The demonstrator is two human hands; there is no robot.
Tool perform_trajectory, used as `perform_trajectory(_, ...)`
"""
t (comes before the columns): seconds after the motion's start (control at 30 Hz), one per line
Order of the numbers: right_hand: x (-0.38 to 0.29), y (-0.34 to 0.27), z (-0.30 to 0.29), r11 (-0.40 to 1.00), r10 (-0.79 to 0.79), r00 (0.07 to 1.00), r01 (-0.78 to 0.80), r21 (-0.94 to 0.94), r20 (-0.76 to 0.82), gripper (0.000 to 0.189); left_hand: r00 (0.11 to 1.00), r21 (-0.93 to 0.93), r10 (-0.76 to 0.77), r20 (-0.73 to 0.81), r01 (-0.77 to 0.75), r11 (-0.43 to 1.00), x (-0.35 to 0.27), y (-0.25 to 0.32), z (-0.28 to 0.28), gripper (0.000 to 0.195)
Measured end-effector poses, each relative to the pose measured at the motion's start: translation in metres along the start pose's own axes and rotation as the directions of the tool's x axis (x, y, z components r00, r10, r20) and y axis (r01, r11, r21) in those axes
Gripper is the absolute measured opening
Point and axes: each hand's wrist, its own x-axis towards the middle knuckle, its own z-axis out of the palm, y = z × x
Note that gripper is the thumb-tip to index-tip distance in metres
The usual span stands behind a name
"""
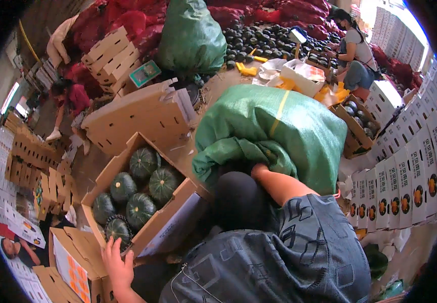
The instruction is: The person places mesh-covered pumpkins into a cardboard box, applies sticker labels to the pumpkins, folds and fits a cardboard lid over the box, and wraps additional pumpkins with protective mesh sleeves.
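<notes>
My left hand rests with fingers apart at the near corner of an open cardboard box, its fingertips by a dark green squash wrapped in a dark netted sleeve. Several more squashes lie in that box. On the other side, my right hand reaches into the gathered mouth of a large green woven sack. Folds of the sack and a dark rounded shape hide its fingers, so what it touches cannot be seen.
Flattened cardboard boxes stand beyond the open box. Another green sack is farther back, near many loose squashes. Printed white cartons line the right side. A co-worker sits at back right; others are at left. More boxes stand near left.
</notes>
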Motion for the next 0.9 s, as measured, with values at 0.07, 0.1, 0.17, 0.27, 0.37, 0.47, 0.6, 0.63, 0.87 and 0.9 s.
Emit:
perform_trajectory(0.07,-0.005,0.006,-0.013,0.988,-0.051,0.997,0.058,-0.142,0.058,0.056,0.999,-0.037,-0.027,0.029,0.028,0.999,0.005,-0.001,0.001,0.046)
perform_trajectory(0.1,-0.011,0.009,-0.023,0.972,-0.079,0.993,0.096,-0.212,0.084,0.055,0.999,-0.04,-0.024,0.033,0.025,0.999,0.006,-0.003,0.001,0.046)
perform_trajectory(0.17,-0.023,0.014,-0.04,0.922,-0.148,0.977,0.192,-0.336,0.151,0.053,1.0,-0.076,-0.026,0.017,0.027,0.997,0.009,-0.007,0.002,0.046)
perform_trajectory(0.27,-0.049,0.022,-0.045,0.89,-0.195,0.963,0.254,-0.379,0.187,0.051,0.999,-0.093,-0.036,0.006,0.037,0.995,0.008,-0.005,0.0,0.044)
perform_trajectory(0.37,-0.07,0.029,-0.046,0.958,-0.285,0.906,0.261,-0.117,-0.313,0.039,0.999,-0.097,-0.033,-0.018,0.031,0.995,0.018,-0.001,0.003,0.042)
perform_trajectory(0.47,-0.099,0.027,-0.073,0.805,-0.11,0.949,0.26,0.533,-0.296,0.031,0.998,-0.117,-0.039,-0.057,0.032,0.993,0.018,-0.002,0.004,0.039)
perform_trajectory(0.6,-0.145,-0.019,-0.13,0.268,0.125,0.641,0.714,0.647,-0.758,0.028,0.921,-0.419,-0.079,-0.381,-0.096,0.903,0.009,0.013,0.002,0.03)
perform_trajectory(0.63,-0.163,-0.04,-0.151,0.112,0.036,0.613,0.783,0.612,-0.79,0.035,0.899,-0.477,-0.041,-0.436,-0.192,0.858,0.011,0.029,0.0,0.027)
perform_trajectory(0.87,-0.239,-0.143,-0.235,-0.059,-0.44,0.283,0.938,0.341,-0.852,0.042,0.794,-0.363,0.301,-0.528,-0.531,0.766,0.068,0.125,-0.027,0.035)
perform_trajectory(0.9,-0.237,-0.15,-0.236,-0.081,-0.463,0.264,0.938,0.337,-0.846,0.042,0.8,-0.353,0.293,-0.524,-0.516,0.78,0.068,0.122,-0.022,0.033)
